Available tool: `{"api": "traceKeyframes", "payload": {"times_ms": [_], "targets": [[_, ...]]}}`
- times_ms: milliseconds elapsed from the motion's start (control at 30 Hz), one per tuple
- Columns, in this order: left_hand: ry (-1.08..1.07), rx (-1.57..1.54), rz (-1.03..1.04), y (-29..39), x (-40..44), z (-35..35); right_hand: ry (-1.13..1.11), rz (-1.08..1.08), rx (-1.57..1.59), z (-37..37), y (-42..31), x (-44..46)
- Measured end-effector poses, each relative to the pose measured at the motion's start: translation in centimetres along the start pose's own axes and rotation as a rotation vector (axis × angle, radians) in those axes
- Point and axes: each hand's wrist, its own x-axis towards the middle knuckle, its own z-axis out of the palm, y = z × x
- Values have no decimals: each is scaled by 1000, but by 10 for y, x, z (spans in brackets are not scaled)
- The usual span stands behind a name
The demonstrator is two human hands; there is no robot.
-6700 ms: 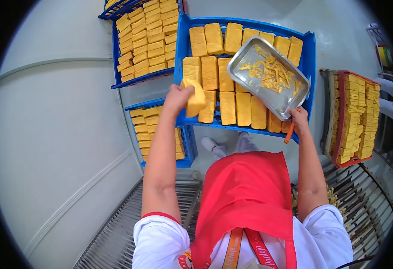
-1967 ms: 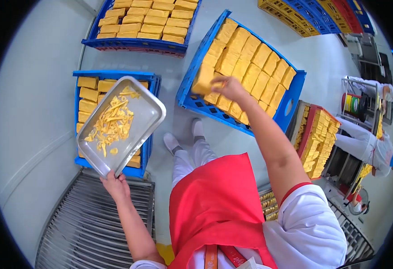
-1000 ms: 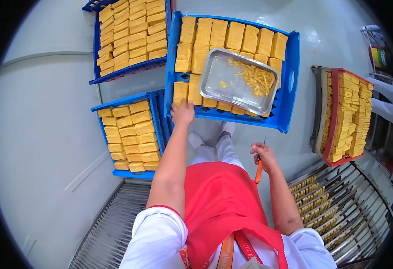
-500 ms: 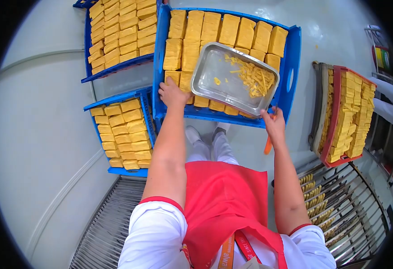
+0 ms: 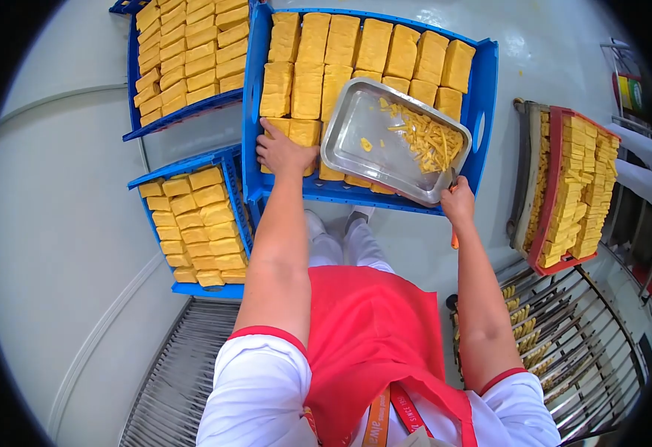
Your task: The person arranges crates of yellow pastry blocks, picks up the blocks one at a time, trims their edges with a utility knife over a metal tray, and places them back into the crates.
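A blue crate (image 5: 486, 97) ahead of me is filled with rows of yellow rectangular blocks (image 5: 315, 37). At its near left, my left hand (image 5: 287, 153) is closed over the front blocks, fingers on the left side and thumb on the right. A shallow metal tray (image 5: 363, 127) lies tilted on top of the blocks. Yellow strips and scraps (image 5: 430, 141) are heaped toward its right end. My right hand (image 5: 458, 203) is closed at the tray's near right corner, round an orange-handled tool (image 5: 455, 239); the tool's working end is mostly hidden.
Two more blue crates of yellow blocks stand at the left, one farther (image 5: 128, 112) and one nearer (image 5: 184, 289). A red crate (image 5: 543, 194) of stacked yellow pieces is at the right. Metal racks (image 5: 169, 372) flank me below. A person's white-clothed leg (image 5: 642, 179) shows far right.
My left hand has shifted slightly left and down over the front blocks. The tray sits a little farther right and lower. My right hand has turned, so less orange handle shows.
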Motion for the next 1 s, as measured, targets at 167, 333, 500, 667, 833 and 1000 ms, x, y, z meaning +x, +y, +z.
{"api": "traceKeyframes", "payload": {"times_ms": [167,333,500,667,833,1000], "targets": [[81,-175,122,-38,-30,-26,12,71,150,-11,-4,-7],[153,-588,642,-85,-102,-93,-273,70,571,-75,-34,-39],[138,-672,902,-62,-171,-163,-389,-538,431,-149,-118,-134],[259,-603,1175,-44,-190,-201,-102,-901,327,-191,-162,-192],[244,-593,1242,-36,-193,-220,78,-975,253,-197,-165,-196],[224,-550,1280,-27,-180,-214,140,-954,263,-182,-161,-187]]}}
